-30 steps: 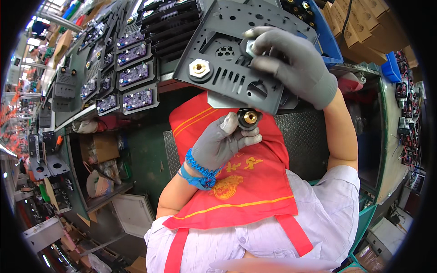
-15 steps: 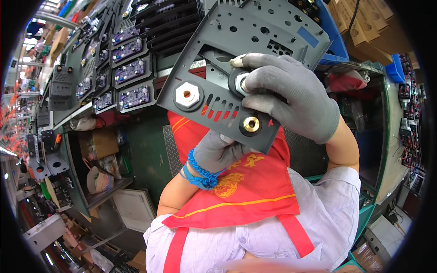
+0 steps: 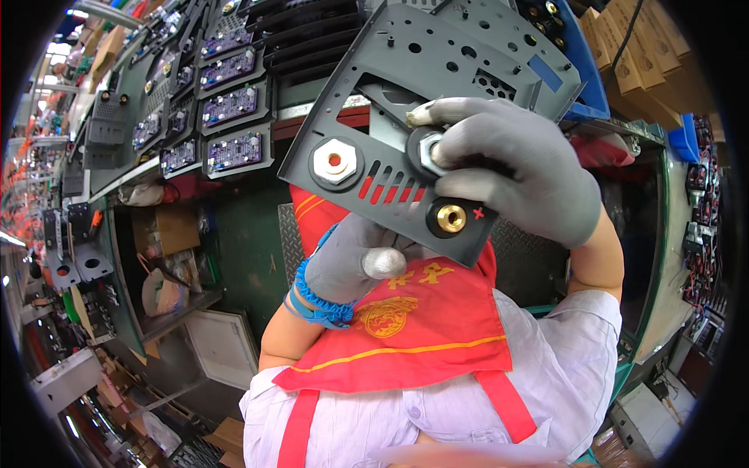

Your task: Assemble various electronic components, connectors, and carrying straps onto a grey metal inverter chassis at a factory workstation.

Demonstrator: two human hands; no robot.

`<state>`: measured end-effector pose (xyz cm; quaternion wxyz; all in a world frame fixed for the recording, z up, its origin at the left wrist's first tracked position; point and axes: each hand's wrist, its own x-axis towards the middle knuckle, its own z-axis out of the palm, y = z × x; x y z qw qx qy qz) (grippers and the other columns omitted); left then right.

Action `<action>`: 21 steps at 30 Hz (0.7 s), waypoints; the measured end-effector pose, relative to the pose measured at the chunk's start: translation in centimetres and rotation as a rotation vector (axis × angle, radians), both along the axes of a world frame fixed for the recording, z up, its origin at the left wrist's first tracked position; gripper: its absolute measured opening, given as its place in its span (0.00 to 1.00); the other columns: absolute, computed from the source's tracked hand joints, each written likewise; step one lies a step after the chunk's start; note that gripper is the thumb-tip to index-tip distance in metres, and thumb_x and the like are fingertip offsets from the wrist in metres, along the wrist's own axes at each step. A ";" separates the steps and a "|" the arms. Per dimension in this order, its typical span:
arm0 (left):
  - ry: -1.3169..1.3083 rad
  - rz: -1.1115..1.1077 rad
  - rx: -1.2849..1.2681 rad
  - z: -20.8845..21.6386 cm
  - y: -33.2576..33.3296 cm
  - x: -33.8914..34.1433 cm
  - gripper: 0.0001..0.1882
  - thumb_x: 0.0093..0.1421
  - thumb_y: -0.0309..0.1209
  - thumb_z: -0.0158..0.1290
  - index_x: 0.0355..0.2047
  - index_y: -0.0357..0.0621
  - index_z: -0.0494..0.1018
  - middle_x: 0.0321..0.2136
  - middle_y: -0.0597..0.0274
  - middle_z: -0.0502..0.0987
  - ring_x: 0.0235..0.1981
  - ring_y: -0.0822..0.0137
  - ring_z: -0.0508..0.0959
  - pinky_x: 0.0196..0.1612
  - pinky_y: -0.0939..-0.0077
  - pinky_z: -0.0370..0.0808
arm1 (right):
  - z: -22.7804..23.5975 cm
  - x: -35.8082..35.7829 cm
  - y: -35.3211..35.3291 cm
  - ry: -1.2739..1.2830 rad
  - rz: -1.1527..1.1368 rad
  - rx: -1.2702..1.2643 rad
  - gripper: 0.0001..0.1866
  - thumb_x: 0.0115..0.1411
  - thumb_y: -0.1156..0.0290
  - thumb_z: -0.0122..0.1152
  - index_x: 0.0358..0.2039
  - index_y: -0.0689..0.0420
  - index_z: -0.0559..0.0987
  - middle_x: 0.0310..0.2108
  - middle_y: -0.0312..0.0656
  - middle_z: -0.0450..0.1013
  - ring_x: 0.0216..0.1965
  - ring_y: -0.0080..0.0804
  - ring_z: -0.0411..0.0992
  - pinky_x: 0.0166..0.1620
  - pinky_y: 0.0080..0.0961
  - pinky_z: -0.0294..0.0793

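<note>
Grey panel [image 3: 452, 84] between your hands
Your right hand [image 3: 530, 168] grips a nut [image 3: 430, 151] over it; your left hand [image 3: 343, 261] reaches under its near edge, grip hidden.

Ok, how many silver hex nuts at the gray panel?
2: one nut left of the gray panel's slots, another nut at the right hand's fingertips. Any underneath would be hidden.

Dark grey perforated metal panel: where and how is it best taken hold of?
Probably by the panel's long left edge, coming from the left, thumb above and fingers beneath: that edge is straight and clear of both the grey-gloved left hand, near the lower edge, and the grey-gloved right hand, farther right.
</note>
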<state>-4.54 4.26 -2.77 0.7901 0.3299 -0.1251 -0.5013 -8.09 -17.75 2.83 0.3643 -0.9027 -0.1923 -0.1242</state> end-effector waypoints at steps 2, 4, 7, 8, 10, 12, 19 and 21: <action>-0.012 -0.035 0.056 1.1 0.1 0.0 0.37 0.53 0.47 0.61 0.53 0.32 0.63 0.47 0.55 0.72 0.48 0.62 0.74 0.53 0.68 0.71 | 0.3 0.3 -0.4 0.250 0.128 0.502 0.12 0.45 0.78 0.67 0.31 0.60 0.74 0.47 0.52 0.72 0.46 0.44 0.73 0.47 0.34 0.70; -0.003 0.017 0.149 1.7 -0.3 -0.5 0.35 0.55 0.46 0.59 0.53 0.30 0.63 0.48 0.53 0.72 0.49 0.62 0.74 0.53 0.68 0.71 | 0.9 0.6 -1.0 0.198 0.262 0.342 0.10 0.49 0.70 0.68 0.29 0.58 0.76 0.42 0.49 0.75 0.45 0.43 0.72 0.47 0.36 0.68; 0.123 0.088 0.141 1.4 -0.9 -0.8 0.30 0.59 0.42 0.54 0.51 0.29 0.64 0.46 0.53 0.73 0.48 0.63 0.74 0.53 0.69 0.70 | 1.8 0.5 -1.0 0.063 0.315 0.012 0.16 0.48 0.59 0.69 0.31 0.56 0.78 0.41 0.45 0.76 0.45 0.44 0.71 0.49 0.37 0.67; 0.127 0.090 0.140 1.1 -1.1 -0.7 0.30 0.59 0.42 0.54 0.51 0.29 0.64 0.46 0.53 0.73 0.48 0.63 0.74 0.53 0.69 0.70 | 2.0 0.3 -1.0 0.071 0.302 -0.007 0.17 0.48 0.57 0.68 0.32 0.56 0.78 0.42 0.44 0.76 0.46 0.44 0.70 0.49 0.37 0.66; 0.051 0.004 0.154 0.5 -1.3 -0.7 0.36 0.60 0.51 0.50 0.57 0.33 0.59 0.53 0.53 0.67 0.55 0.61 0.69 0.59 0.62 0.65 | 2.6 -0.2 -1.2 0.086 0.268 -0.117 0.17 0.48 0.58 0.68 0.33 0.56 0.78 0.42 0.43 0.75 0.46 0.44 0.71 0.49 0.37 0.67; 0.048 0.036 0.133 0.1 -1.3 -0.7 0.35 0.60 0.50 0.50 0.57 0.34 0.59 0.53 0.53 0.68 0.55 0.60 0.69 0.58 0.62 0.66 | 2.9 -0.8 -1.1 0.069 0.265 -0.206 0.17 0.47 0.59 0.68 0.34 0.56 0.78 0.42 0.42 0.75 0.45 0.43 0.71 0.50 0.37 0.67; 0.058 0.022 0.057 0.2 -1.8 -0.8 0.34 0.60 0.46 0.52 0.57 0.33 0.59 0.52 0.52 0.69 0.53 0.60 0.71 0.58 0.60 0.67 | 3.0 -1.7 0.2 -0.135 0.125 -0.364 0.12 0.47 0.64 0.65 0.33 0.53 0.79 0.39 0.38 0.75 0.43 0.36 0.74 0.51 0.39 0.69; 0.062 0.028 0.053 0.3 -1.9 -0.8 0.34 0.60 0.46 0.52 0.57 0.33 0.59 0.51 0.52 0.69 0.54 0.60 0.70 0.58 0.60 0.67 | 3.0 -1.9 0.1 -0.148 0.078 -0.384 0.12 0.46 0.65 0.65 0.32 0.53 0.79 0.38 0.37 0.76 0.42 0.35 0.74 0.52 0.40 0.68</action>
